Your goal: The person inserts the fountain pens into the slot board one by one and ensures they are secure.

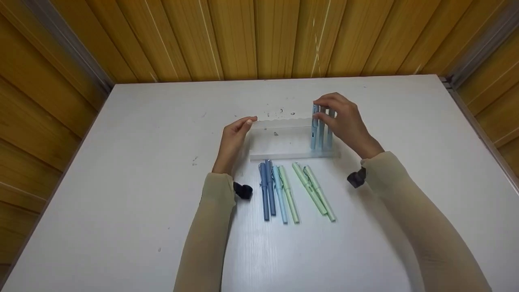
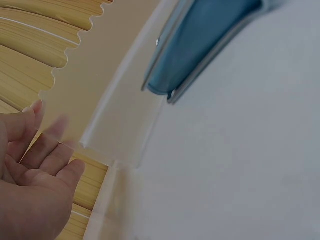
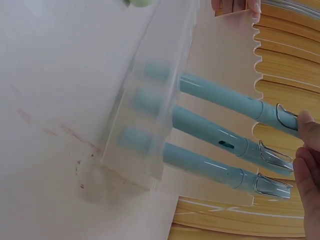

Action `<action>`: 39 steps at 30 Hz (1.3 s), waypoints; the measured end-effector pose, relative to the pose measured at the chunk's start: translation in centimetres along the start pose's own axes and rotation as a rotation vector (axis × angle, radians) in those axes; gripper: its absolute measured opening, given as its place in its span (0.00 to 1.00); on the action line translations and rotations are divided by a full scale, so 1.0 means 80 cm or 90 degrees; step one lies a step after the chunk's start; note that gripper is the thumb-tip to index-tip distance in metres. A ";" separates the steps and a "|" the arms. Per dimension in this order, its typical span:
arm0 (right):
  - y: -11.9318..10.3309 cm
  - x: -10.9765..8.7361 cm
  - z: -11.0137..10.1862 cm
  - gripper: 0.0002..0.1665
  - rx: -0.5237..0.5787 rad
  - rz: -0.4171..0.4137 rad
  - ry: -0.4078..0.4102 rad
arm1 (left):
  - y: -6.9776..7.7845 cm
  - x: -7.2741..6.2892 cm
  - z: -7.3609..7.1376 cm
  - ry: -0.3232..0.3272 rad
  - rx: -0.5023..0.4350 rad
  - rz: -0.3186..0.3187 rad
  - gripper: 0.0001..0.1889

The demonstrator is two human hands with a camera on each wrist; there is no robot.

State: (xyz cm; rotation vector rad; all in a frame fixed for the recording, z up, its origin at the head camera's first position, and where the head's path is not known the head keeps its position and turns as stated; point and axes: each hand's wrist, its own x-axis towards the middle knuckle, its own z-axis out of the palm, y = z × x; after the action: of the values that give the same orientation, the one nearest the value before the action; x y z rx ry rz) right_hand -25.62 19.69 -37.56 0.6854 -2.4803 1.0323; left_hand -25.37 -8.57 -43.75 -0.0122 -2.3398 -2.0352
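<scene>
A frosted clear pen stand [image 1: 284,155] with a scalloped back edge stands on the table. My left hand [image 1: 236,136] holds its left end, fingers [image 2: 45,155] at the panel's corner. Three light-blue pens stand upright in its right end. My right hand [image 1: 344,119] pinches the cap of the leftmost pen [image 3: 220,97], whose lower end sits behind the stand's front lip. Beside it stand the middle pen [image 3: 205,127] and the outermost pen [image 3: 200,167], clips showing. In the left wrist view a dark blue pen cap [image 2: 200,45] lies close to the camera.
In front of the stand lie two dark blue pens [image 1: 264,194], a light-blue pen [image 1: 280,198] and a green pen [image 1: 289,196]. Two more green pens [image 1: 312,188] lie to their right. A yellow slatted wall [image 1: 235,40] rises behind the white table [image 1: 142,182].
</scene>
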 end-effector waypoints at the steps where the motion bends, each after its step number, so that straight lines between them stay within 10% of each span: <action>1: 0.000 0.000 0.000 0.18 -0.009 -0.001 -0.004 | 0.000 0.000 0.000 -0.001 -0.001 -0.001 0.17; 39: 0.018 0.009 0.006 0.19 -0.057 0.022 -0.023 | 0.000 -0.002 0.001 -0.007 0.007 -0.024 0.17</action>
State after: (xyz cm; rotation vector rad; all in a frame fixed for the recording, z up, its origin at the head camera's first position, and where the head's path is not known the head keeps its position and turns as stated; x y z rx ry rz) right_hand -27.05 20.01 -38.29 0.6412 -2.5599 0.9220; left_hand -25.21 -8.49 -43.78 0.0198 -2.3763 -2.0437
